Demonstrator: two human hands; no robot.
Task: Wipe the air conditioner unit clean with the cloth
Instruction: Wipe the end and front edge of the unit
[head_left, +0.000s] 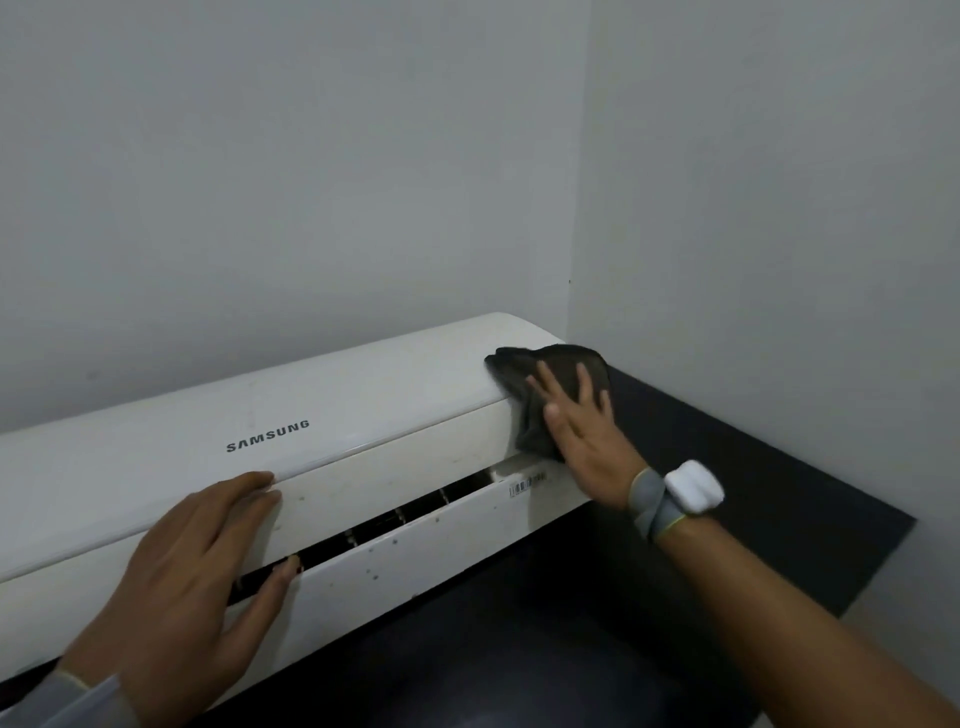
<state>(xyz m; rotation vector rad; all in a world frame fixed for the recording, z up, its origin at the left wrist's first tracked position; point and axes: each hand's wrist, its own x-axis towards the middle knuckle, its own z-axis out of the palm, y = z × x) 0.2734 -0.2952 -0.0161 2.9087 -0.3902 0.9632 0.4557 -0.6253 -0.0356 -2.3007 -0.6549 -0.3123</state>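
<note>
**Cloth pressed to the right end of the unit, other hand flat on its front**

The white air conditioner unit (363, 395) hangs on a pale grey wall (311, 182), its right end close to the corner where a second wall (779, 208) meets the first. The SAMSUNG lettering (267, 435) stands on the curved upper front panel. Below that panel the long flap (415, 545) is slightly ajar, showing a dark slot with vanes behind it. Small dark specks dot the flap and the strip above it. A barcode sticker (527, 486) sits near the flap's right end.

The dark grey cloth (519, 369) lies draped over the right end of the unit, bunched across the upper corner and hanging down the front face. The right hand (582, 431) presses on it with its fingers (550, 384) stretched out and spread, flat against the cloth rather than curled round it. On that wrist sits a white device (693, 487) on a grey band (649, 504).

The left hand (182, 566) rests on the front of the unit, left of the middle. Its fingers (244, 488) lie straight and together along the lower lip of the upper panel, and its thumb (275, 577) reaches down to the top edge of the flap at the slot. It holds nothing. A bit of grey sleeve (78, 696) shows at that wrist.

A dark panel (753, 467) runs along the side wall to the right of the unit, level with it and below.
</note>
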